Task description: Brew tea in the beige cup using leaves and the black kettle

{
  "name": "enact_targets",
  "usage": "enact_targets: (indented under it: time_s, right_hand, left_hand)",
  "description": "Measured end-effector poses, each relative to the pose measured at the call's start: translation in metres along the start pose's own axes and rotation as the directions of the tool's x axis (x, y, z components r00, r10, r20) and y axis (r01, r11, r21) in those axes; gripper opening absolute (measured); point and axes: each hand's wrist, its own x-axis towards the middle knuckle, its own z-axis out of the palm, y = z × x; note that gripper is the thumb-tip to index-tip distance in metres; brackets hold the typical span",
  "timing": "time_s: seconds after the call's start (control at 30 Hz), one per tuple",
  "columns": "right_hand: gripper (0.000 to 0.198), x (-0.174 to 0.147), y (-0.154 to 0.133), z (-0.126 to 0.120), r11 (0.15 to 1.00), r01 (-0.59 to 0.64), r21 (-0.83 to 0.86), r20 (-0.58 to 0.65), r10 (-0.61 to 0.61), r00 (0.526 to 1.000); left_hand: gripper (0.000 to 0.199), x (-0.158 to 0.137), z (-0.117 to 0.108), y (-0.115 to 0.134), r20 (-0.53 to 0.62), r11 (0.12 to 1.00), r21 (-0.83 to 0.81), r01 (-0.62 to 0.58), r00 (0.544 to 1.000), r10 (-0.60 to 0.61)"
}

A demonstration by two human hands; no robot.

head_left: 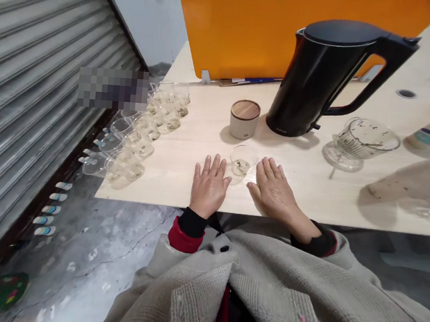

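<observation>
My left hand (209, 186) lies flat near the front edge of the table, palm down, with nothing in it. On the other side, my right hand (273, 185) rests flat too, fingers stretched forward and holding nothing. Between them stands a small clear cup (241, 164) with a little liquid and dark bits at its bottom. Just behind the cup is a pale round canister (243, 125) with a wooden lid. A black electric kettle (310, 84) stands behind my right hand, its handle pointing right.
Several clear cups (146, 131) with bits in them crowd the table's left end. Right of the kettle is a ribbed glass bowl (369, 141) with dark bits inside. Translucent containers (414, 181) lie at the right. An orange divider (240, 34) runs along the back.
</observation>
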Motion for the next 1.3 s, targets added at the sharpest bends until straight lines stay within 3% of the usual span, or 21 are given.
enact_targets:
  time_s: [0.23,1.3]
  right_hand:
    - [0.077,0.005,-0.005,-0.009,0.999,-0.03,-0.031,0.058,0.031,0.998]
    - [0.077,0.012,-0.002,-0.007,0.997,-0.022,-0.072,0.035,0.024,0.999]
  left_hand:
    - [0.062,0.002,0.001,0.0,-0.012,1.0,-0.015,-0.012,1.0,0.011]
    - [0.06,0.004,0.001,0.0,-0.032,0.999,-0.028,-0.02,0.999,0.019]
